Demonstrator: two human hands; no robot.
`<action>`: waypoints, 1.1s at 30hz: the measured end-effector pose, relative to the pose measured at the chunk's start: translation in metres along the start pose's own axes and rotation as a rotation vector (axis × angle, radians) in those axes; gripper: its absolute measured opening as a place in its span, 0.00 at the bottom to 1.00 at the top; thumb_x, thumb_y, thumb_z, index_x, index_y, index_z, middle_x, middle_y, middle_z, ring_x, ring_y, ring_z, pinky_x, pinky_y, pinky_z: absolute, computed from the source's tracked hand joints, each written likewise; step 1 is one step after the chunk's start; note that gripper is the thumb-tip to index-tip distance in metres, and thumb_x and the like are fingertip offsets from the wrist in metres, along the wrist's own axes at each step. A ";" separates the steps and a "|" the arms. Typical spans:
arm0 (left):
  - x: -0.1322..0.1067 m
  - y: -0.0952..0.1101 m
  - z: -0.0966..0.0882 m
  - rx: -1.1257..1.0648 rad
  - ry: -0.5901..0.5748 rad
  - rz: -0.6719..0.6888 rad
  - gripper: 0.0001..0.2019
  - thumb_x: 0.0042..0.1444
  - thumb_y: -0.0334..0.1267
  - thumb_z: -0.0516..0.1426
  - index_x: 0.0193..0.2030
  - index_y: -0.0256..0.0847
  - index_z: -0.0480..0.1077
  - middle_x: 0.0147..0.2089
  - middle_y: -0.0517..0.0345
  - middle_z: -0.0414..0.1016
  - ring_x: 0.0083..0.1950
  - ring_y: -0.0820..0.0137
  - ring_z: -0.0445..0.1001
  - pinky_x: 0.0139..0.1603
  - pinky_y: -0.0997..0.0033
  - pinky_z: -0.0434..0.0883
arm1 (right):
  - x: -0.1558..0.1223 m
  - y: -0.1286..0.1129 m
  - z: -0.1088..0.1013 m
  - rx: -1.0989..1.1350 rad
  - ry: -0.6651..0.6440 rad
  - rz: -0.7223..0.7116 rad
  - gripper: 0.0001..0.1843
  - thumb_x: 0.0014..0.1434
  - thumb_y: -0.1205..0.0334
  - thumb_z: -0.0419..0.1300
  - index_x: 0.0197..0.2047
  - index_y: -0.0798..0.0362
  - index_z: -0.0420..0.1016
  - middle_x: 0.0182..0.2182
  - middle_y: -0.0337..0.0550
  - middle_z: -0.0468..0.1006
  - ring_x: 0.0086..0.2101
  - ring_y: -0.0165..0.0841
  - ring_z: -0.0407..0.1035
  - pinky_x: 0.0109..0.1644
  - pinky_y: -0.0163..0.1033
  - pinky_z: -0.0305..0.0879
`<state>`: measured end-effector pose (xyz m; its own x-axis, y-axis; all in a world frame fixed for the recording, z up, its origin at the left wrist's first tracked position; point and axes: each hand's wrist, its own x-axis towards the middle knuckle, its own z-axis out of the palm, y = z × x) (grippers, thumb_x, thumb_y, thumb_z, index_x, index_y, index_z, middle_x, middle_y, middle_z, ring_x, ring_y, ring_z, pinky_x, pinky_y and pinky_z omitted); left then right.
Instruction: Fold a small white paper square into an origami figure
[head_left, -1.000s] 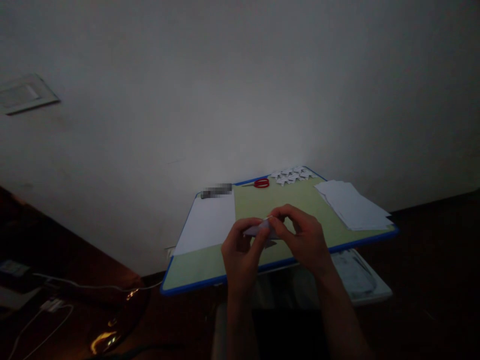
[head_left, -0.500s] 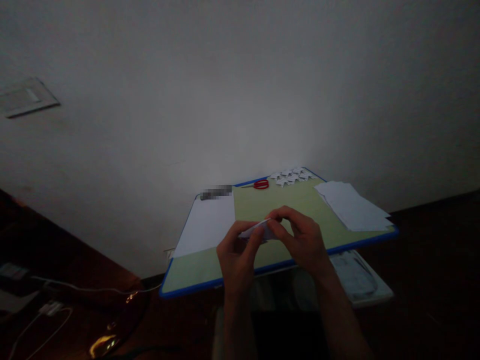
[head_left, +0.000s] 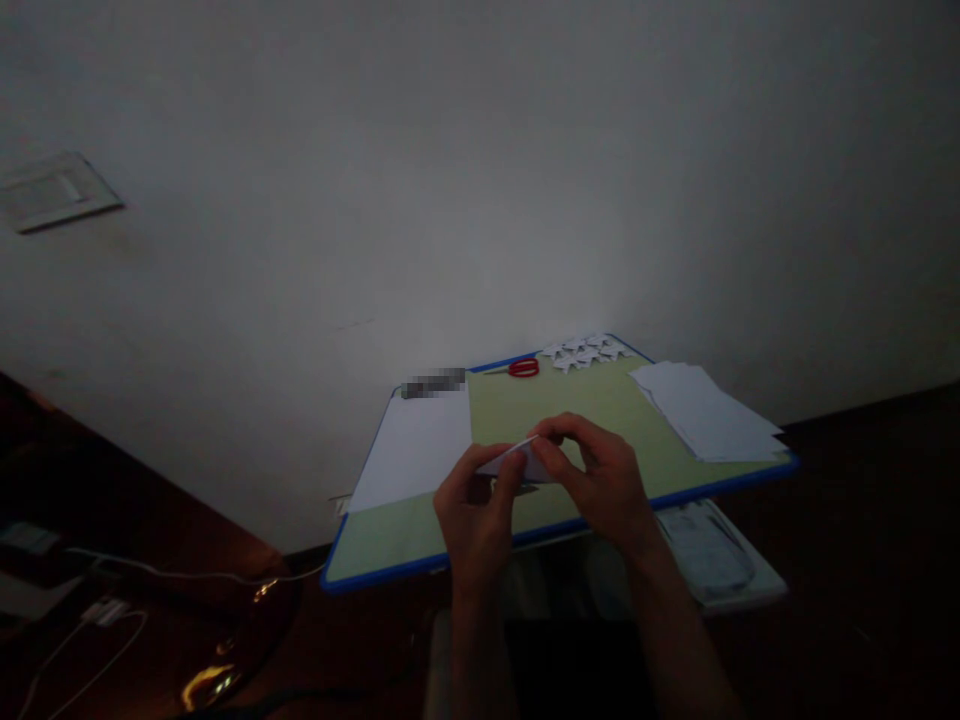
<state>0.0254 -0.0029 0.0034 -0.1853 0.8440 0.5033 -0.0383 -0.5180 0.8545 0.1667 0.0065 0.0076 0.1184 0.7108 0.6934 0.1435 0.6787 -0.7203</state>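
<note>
Both of my hands pinch a small folded piece of white paper (head_left: 525,462) just above the green board (head_left: 555,400). My left hand (head_left: 474,510) grips its left end with thumb and fingers closed. My right hand (head_left: 600,478) curls over its right end, fingertips pressed on the fold. Most of the paper is hidden between the fingers.
The blue-edged green board carries a white sheet (head_left: 416,448) at left, a stack of white sheets (head_left: 705,410) at right, red-handled scissors (head_left: 521,368) and several small folded paper pieces (head_left: 585,350) at the far edge. White cables (head_left: 112,610) lie on the dark floor at left. A wall stands behind.
The hands have shifted slightly down and left while staying closed on the paper. The fingers have worked along the fold; nothing else moved.
</note>
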 end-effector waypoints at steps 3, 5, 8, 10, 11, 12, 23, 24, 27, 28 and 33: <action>-0.002 0.001 -0.001 -0.030 -0.009 0.005 0.07 0.59 0.41 0.69 0.35 0.40 0.81 0.30 0.62 0.78 0.31 0.75 0.75 0.31 0.79 0.74 | 0.000 0.000 0.001 0.005 -0.007 0.004 0.03 0.66 0.62 0.64 0.39 0.50 0.80 0.33 0.39 0.81 0.35 0.34 0.74 0.42 0.39 0.70; -0.002 0.002 -0.001 -0.045 -0.013 0.016 0.07 0.59 0.40 0.69 0.34 0.40 0.80 0.30 0.63 0.77 0.31 0.76 0.74 0.32 0.80 0.74 | 0.000 -0.001 0.002 0.011 -0.010 -0.001 0.03 0.66 0.62 0.64 0.39 0.50 0.79 0.33 0.39 0.81 0.35 0.33 0.73 0.42 0.38 0.70; -0.002 0.002 -0.002 -0.065 -0.039 -0.010 0.07 0.60 0.41 0.68 0.35 0.40 0.81 0.31 0.61 0.79 0.31 0.75 0.75 0.31 0.79 0.75 | 0.000 -0.001 0.002 0.016 0.007 -0.002 0.03 0.66 0.62 0.64 0.39 0.50 0.79 0.32 0.38 0.80 0.35 0.33 0.73 0.42 0.37 0.69; 0.000 0.000 -0.002 -0.076 -0.066 -0.052 0.08 0.59 0.43 0.69 0.39 0.40 0.81 0.34 0.59 0.81 0.32 0.73 0.76 0.31 0.77 0.77 | 0.000 0.000 0.002 0.019 0.027 0.006 0.04 0.66 0.61 0.64 0.38 0.50 0.79 0.32 0.37 0.80 0.35 0.32 0.73 0.42 0.37 0.69; 0.001 -0.001 -0.002 -0.079 -0.077 -0.064 0.10 0.58 0.43 0.69 0.40 0.40 0.82 0.35 0.58 0.81 0.33 0.72 0.77 0.32 0.76 0.77 | 0.000 0.001 0.002 0.020 0.039 0.009 0.04 0.66 0.61 0.64 0.39 0.50 0.79 0.32 0.37 0.80 0.35 0.32 0.73 0.42 0.37 0.69; 0.002 -0.002 -0.002 -0.081 -0.086 -0.071 0.11 0.56 0.43 0.70 0.42 0.39 0.82 0.36 0.57 0.82 0.34 0.71 0.78 0.34 0.75 0.78 | 0.000 0.002 0.002 0.020 0.048 0.012 0.04 0.66 0.61 0.64 0.39 0.50 0.79 0.32 0.38 0.80 0.35 0.32 0.73 0.42 0.37 0.69; 0.002 -0.006 -0.003 -0.005 -0.067 -0.126 0.13 0.51 0.42 0.73 0.38 0.36 0.82 0.30 0.55 0.82 0.30 0.69 0.78 0.29 0.74 0.76 | 0.000 0.006 0.003 -0.018 0.047 0.052 0.05 0.65 0.59 0.65 0.39 0.50 0.80 0.32 0.39 0.82 0.34 0.34 0.74 0.41 0.38 0.71; 0.002 -0.007 -0.004 0.003 -0.057 -0.124 0.13 0.51 0.42 0.73 0.37 0.36 0.82 0.30 0.56 0.81 0.30 0.69 0.78 0.29 0.74 0.76 | 0.000 0.006 0.003 -0.023 0.040 0.052 0.05 0.65 0.59 0.65 0.39 0.50 0.80 0.32 0.39 0.82 0.34 0.34 0.74 0.40 0.38 0.71; 0.003 -0.008 -0.007 0.017 -0.067 -0.131 0.13 0.51 0.43 0.73 0.36 0.36 0.81 0.29 0.56 0.81 0.29 0.69 0.78 0.28 0.74 0.74 | 0.001 0.007 0.003 -0.042 0.023 0.043 0.06 0.65 0.58 0.64 0.38 0.50 0.80 0.32 0.40 0.81 0.34 0.34 0.74 0.40 0.39 0.70; 0.003 -0.008 -0.009 0.017 -0.084 -0.142 0.13 0.51 0.43 0.73 0.36 0.36 0.82 0.30 0.56 0.81 0.29 0.70 0.77 0.28 0.75 0.74 | 0.001 0.007 0.002 -0.046 0.018 0.040 0.06 0.65 0.58 0.64 0.38 0.51 0.80 0.32 0.40 0.81 0.34 0.34 0.74 0.40 0.39 0.70; 0.003 -0.003 -0.012 0.006 -0.152 -0.172 0.13 0.56 0.46 0.70 0.36 0.37 0.81 0.31 0.57 0.80 0.29 0.72 0.76 0.28 0.75 0.74 | 0.001 0.008 0.000 -0.053 -0.033 0.039 0.06 0.65 0.59 0.65 0.39 0.51 0.81 0.32 0.40 0.81 0.35 0.35 0.73 0.41 0.39 0.70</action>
<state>0.0133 -0.0004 0.0014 -0.0262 0.9314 0.3632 -0.0505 -0.3640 0.9300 0.1684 0.0126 0.0021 0.0929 0.7426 0.6632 0.1913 0.6404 -0.7439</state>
